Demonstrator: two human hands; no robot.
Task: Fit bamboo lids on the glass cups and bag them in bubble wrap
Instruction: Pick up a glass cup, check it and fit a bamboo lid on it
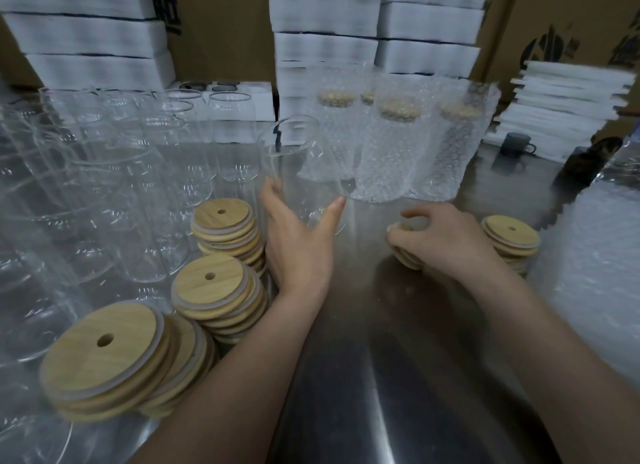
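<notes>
The glass cup, clear and thin-walled, stands tilted over the worktop at mid-scene. It looks slippery and fragile, best held round its lower body, where the left grip clasps it. Further right, the right grip pinches pale, round bamboo lids, probably light and stiff, by their edges.

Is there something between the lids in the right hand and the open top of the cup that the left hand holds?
Nothing visible. The right hand holds the lids right of the cup in the left hand; the cup's mouth is uncovered, and the wrapped cups stand behind.
</notes>
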